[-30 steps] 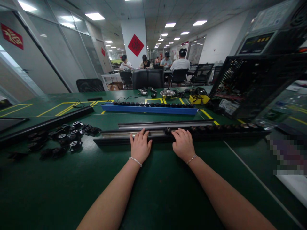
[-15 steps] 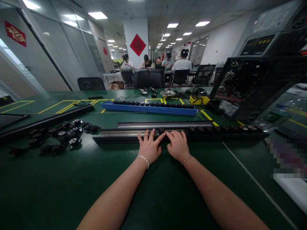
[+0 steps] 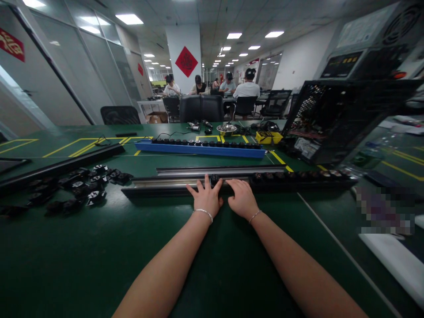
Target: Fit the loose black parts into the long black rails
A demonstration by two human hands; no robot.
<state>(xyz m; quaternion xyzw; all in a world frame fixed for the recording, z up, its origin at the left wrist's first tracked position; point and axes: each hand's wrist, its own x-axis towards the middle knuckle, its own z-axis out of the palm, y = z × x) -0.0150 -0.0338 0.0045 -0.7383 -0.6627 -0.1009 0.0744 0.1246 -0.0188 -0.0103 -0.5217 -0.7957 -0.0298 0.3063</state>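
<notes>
A long black channel rail [image 3: 159, 191] with a shiny metal inner face lies across the table in front of me. My left hand [image 3: 207, 198] rests on its near edge, fingers spread, the index fingertip beside a small round black part [image 3: 214, 179] inside the channel. To the right of that part, my right hand [image 3: 243, 198] lies over the rail, fingers stretched forward and its thumb low on the near side. Neither hand visibly grips anything. Several black parts [image 3: 288, 176] sit in a row in the rail's right half.
Loose black parts [image 3: 79, 185] are heaped at left beside another black rail [image 3: 66, 164]. Behind lie an empty metal rail [image 3: 218, 170], a blue rail [image 3: 202, 150] filled with parts, a metal bowl [image 3: 226, 129] and a yellow box [image 3: 269, 138]. An opened computer case [image 3: 331, 119] stands right.
My left hand has shifted slightly right along the rail, its index fingertip now by the small black part. The right hand stays almost in place. The whole view has turned slightly right.
</notes>
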